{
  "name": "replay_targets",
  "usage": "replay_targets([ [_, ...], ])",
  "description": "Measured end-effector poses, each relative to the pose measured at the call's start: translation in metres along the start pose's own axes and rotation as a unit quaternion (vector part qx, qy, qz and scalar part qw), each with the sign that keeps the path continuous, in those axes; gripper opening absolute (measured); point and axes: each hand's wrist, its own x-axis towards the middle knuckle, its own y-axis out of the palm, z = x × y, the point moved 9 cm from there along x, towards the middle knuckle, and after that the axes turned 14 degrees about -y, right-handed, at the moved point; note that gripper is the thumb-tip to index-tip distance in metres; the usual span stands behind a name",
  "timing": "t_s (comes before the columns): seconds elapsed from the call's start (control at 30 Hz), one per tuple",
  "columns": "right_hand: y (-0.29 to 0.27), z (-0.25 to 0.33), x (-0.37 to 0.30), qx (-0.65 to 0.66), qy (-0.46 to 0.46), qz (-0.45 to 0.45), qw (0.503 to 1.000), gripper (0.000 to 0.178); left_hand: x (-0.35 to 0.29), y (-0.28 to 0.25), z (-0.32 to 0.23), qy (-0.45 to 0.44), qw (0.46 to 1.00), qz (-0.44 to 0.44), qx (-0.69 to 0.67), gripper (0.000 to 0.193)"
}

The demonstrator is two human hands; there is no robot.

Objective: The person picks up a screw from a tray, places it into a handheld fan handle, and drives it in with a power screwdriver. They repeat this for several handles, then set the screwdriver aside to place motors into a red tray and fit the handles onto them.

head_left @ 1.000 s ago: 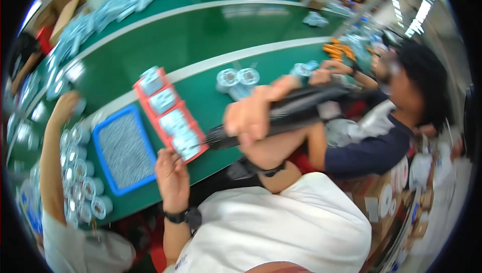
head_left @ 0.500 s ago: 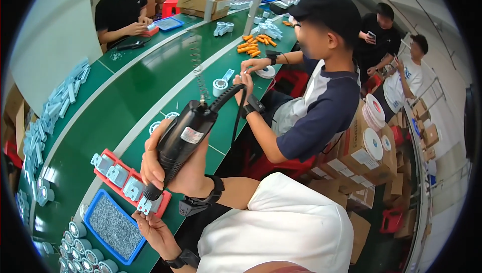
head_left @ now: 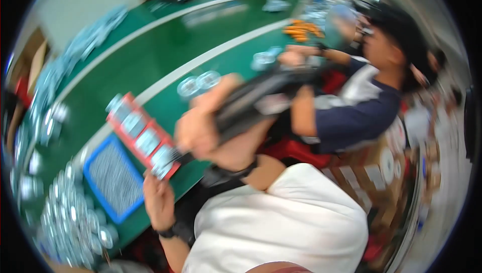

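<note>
My right hand (head_left: 201, 127) is wrapped round a black electric screwdriver (head_left: 251, 105), tilted with its tip (head_left: 185, 158) down at the near end of a red fixture (head_left: 129, 141). Several light-blue plastic parts (head_left: 147, 141) sit in a row in that fixture. By the nearest part, my left hand (head_left: 158, 200) has its fingers drawn together at the fixture's end; whatever they pinch is too blurred to make out. Beside it lies a blue tray (head_left: 90, 165) filled with small grey metal pieces that look like screws.
Many round light-blue parts (head_left: 70, 218) are massed at the lower left. Long light-blue pieces (head_left: 75, 62) are heaped along the far left. Two round parts (head_left: 198, 85) lie beyond my right hand. A co-worker (head_left: 361, 107) sits to the right, near orange pieces (head_left: 303, 31).
The view has swung and blurred, so the bench scene sits differently. The screwdriver leans over further to the right, its tip still by the nearest part. My left hand stays at the fixture's near end.
</note>
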Motion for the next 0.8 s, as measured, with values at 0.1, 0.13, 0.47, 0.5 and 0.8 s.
replay_targets([
  [0.1,0.006,0.005,0.003,-0.013,0.008,0.116,0.993,0.065,-0.005,0.025,0.005,0.033,0.985,0.004,0.167,0.016],
  [0.13,0.012,0.003,-0.002,-0.035,0.011,0.111,0.993,0.050,-0.007,0.024,0.004,0.038,0.988,-0.023,0.150,0.017],
  [0.47,0.005,-0.005,-0.004,-0.065,0.033,0.058,0.996,0.032,-0.004,0.021,0.014,0.000,0.998,0.006,-0.055,0.022],
  [0.5,0.006,-0.005,-0.004,-0.068,0.032,0.057,0.996,0.033,-0.004,0.024,0.014,0.000,0.998,0.018,-0.061,0.022],
  [0.8,0.025,-0.007,0.016,-0.086,0.092,0.174,0.977,0.046,-0.027,0.007,0.019,-0.078,0.989,-0.053,0.110,0.021],
])
